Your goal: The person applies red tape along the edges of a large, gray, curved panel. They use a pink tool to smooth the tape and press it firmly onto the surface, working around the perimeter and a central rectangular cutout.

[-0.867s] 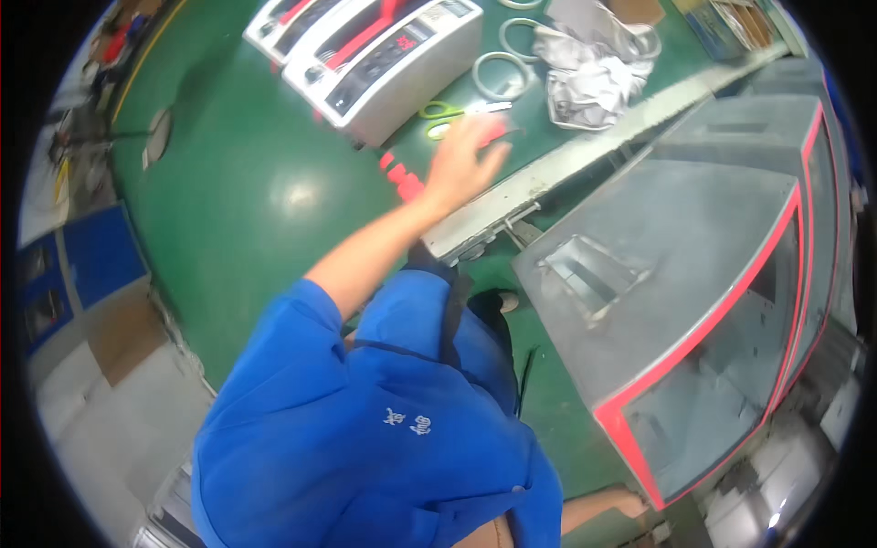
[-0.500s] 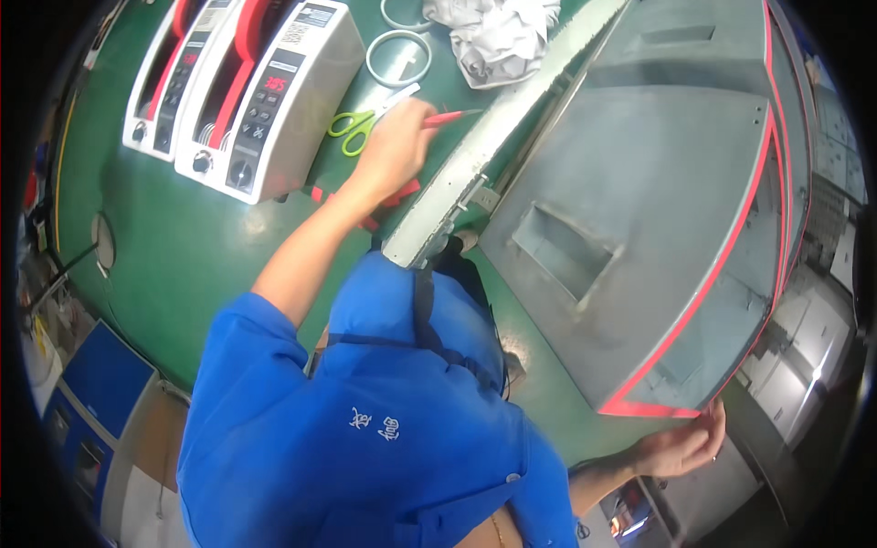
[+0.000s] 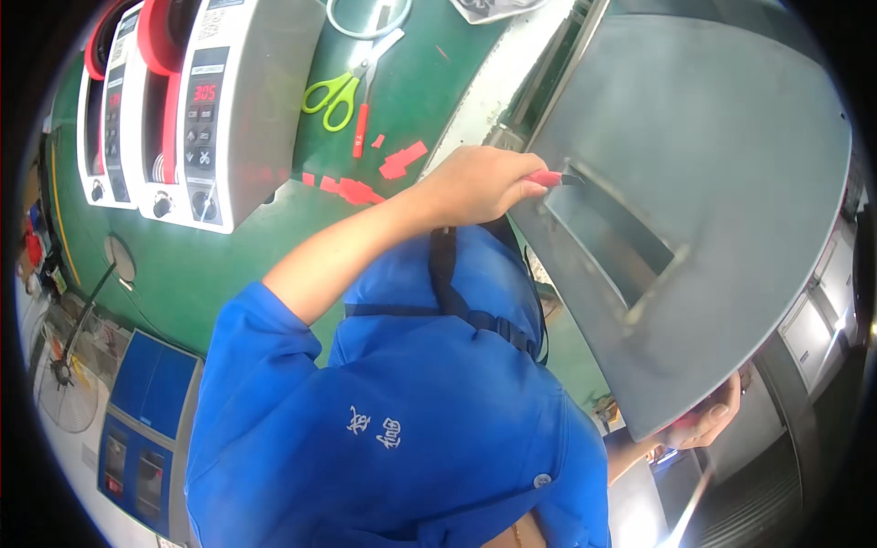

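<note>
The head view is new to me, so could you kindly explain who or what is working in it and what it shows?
No robot here: a person in a blue shirt works with two bare hands. The camera sits on the head, looking down; its fisheye lens bends straight edges.

The left hand holds a red-handled tool, its dark tip by the upper end of an opening in a grey panel. The right hand is at the panel's lower edge; its grip is partly hidden.

On the green table are two white tape machines, scissors, a second red-handled tool, a pale ring and red scraps.
</note>
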Available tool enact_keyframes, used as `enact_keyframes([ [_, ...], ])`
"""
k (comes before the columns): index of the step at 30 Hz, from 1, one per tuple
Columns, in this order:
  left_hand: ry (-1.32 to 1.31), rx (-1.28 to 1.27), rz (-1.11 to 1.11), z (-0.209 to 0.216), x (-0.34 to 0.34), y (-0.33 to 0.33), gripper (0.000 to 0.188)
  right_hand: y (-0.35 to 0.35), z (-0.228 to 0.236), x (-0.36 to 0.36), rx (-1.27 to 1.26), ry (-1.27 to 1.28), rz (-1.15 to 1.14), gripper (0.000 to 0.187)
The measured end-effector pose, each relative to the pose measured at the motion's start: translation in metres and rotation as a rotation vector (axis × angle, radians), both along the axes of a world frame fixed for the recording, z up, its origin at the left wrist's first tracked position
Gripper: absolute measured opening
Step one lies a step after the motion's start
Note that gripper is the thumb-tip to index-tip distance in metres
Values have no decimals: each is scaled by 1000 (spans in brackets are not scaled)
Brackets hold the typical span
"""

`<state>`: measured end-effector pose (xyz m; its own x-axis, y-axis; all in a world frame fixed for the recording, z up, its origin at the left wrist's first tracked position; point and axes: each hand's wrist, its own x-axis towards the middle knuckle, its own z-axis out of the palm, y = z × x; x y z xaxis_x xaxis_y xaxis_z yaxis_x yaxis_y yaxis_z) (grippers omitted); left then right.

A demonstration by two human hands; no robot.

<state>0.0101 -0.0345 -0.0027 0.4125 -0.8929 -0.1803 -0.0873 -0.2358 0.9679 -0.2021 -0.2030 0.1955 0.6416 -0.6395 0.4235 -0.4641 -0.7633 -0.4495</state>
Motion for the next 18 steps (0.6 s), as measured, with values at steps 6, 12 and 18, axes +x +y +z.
enact_keyframes([
  [6,-188,-4,-148,-3,-12,0,18,1,-1,-3,47,-17,-29,51],
  [12,-100,-218,-118,21,-14,2,18,-5,-3,-11,142,-91,5,50],
  [18,145,-144,-69,45,-1,-6,21,-7,-4,-21,85,-34,-27,49],
])
